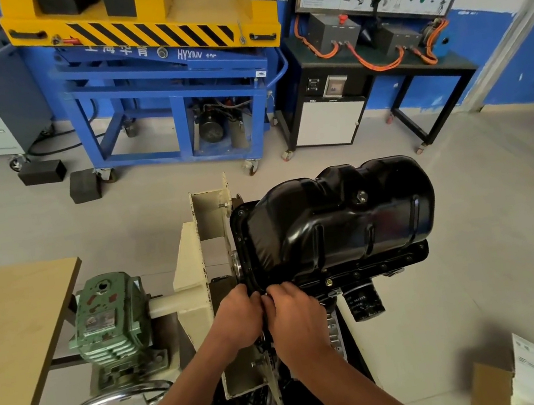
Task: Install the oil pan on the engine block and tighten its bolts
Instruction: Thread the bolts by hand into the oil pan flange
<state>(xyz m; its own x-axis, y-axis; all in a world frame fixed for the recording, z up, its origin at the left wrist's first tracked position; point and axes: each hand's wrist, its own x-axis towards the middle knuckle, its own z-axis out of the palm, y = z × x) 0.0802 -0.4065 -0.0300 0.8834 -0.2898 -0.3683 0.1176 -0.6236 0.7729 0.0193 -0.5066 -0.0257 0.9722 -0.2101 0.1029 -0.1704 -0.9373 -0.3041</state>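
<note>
1. Left hand (237, 317): bare, back and knuckles in view, fingertips hidden.
2. Right hand (296, 315): bare as well, back and knuckles visible.
3. Left forearm (171, 404), right forearm (352, 387): both bare, uncovered down to bottom frame edge.

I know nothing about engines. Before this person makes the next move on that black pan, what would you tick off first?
1. Oil pan sits on the engine block: ok, its flange lies along the block's near side.
2. Left hand and right hand meet at the flange's near left corner: ok.
3. Bolt under the hands started straight: cannot tell, the hands hide it.
4. Other bolts in place along the near flange: ok, heads show, such as one bolt head.
5. Those bolts tight: cannot tell.
6. Wrench ready: cannot tell, none shows in either hand.
</note>
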